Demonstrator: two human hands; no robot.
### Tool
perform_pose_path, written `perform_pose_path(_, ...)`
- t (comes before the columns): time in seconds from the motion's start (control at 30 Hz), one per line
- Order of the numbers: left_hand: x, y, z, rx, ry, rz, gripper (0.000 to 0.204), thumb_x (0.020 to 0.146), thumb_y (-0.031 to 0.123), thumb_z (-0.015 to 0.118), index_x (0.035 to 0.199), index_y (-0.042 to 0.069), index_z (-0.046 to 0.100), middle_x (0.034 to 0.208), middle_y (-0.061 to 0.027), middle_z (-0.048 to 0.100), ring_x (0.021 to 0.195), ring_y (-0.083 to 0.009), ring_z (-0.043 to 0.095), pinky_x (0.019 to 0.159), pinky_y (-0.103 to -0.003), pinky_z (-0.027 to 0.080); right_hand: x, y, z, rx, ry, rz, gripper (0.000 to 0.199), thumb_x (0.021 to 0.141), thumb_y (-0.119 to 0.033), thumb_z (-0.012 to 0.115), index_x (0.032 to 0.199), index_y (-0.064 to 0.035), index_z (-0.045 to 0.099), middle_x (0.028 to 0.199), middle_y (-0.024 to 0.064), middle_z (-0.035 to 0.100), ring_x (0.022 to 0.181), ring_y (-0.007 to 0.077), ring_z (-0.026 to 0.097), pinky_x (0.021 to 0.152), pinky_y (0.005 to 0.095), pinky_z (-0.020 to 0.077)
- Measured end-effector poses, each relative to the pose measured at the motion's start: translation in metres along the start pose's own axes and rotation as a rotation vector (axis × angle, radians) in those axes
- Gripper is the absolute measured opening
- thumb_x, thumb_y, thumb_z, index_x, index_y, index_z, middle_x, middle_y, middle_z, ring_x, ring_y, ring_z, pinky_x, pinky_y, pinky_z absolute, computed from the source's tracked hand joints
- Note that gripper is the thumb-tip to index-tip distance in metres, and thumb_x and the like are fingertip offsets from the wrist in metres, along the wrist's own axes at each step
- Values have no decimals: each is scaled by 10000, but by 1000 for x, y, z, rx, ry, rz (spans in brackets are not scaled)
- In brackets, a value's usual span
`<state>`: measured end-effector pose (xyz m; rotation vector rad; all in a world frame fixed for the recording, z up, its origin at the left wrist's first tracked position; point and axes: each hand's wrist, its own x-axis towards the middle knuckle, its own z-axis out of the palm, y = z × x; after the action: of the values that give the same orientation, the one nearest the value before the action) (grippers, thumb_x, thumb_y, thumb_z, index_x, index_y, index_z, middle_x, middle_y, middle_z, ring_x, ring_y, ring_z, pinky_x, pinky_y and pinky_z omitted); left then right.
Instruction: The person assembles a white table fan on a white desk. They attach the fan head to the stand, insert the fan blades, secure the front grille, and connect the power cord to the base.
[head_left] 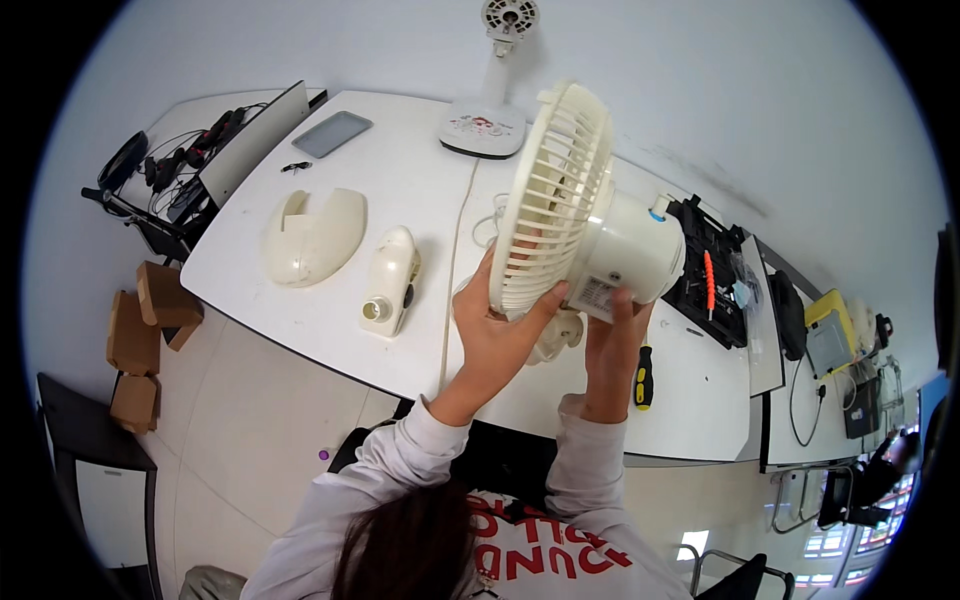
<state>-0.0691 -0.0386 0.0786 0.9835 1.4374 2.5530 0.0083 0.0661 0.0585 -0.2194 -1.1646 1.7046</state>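
Note:
A cream-white electric fan head (625, 240) is held up above the table, its slatted grille facing left and its rounded motor housing to the right. My left hand (500, 320) grips the lower edge of the grille, thumb along its back. Under the motor housing, my right hand (615, 335) closes around its underside near a label; some of its fingers are hidden. On the table to the left lie a curved cream shell (325, 235) and a smaller cream neck-like part (393, 275). A yellow-and-black screwdriver (644, 380) rests beside my right wrist.
A white fan stand (485, 120) stands against the wall. A grey tray (332, 133) and a small black cable (296, 166) lie at the back left. On the right is an open black tool case (715, 275) with an orange-handled tool (709, 285). Cardboard boxes (135, 335) sit on the floor at left.

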Motion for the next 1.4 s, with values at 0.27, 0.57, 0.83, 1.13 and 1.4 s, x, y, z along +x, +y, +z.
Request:
perform_pose_path(0.27,-7,-9,-3,-45,-53,-122,300,767,14,723,1041,-45,618,953,-92,667,850,-130,630,743,-260,507,-6,-17,4,-100,46,82,919,665,-77,800,1390,-69,236,1301,123,429,1224,244,424,1001,365,382)
perform_pose_path(0.57,-6,-3,-3,-43,-87,-146,295,776,8,711,1051,-48,619,984,-91,659,879,-128,624,754,-260,504,1,-17,-3,-103,29,61,888,676,-50,778,1388,-51,247,1304,124,431,1226,234,419,1018,367,352)
perform_pose_path(0.83,-6,-10,-6,-40,-92,-141,286,775,6,703,1046,-42,628,1043,-102,641,894,-143,627,762,-261,499,0,-13,-5,-100,-19,135,859,741,-57,726,1416,-89,196,1329,120,402,1233,234,409,1008,348,360)
perform_pose_path(1.13,-1,-10,-5,-32,-24,-44,287,757,-6,693,1036,-39,637,1113,-115,618,947,-155,613,798,-270,492,-28,14,-1,-374,-164,112,984,760,-380,734,1453,-60,112,1425,138,300,1302,260,345,1047,381,328)
perform_pose_path(1.4,19,8,-22,-50,-12,-44,350,758,6,687,1094,-44,601,1139,-123,610,1002,-156,594,837,-275,481,-26,10,11,-206,-522,349,619,834,-108,654,1343,-3,318,1110,127,592,1004,231,610,888,358,481)
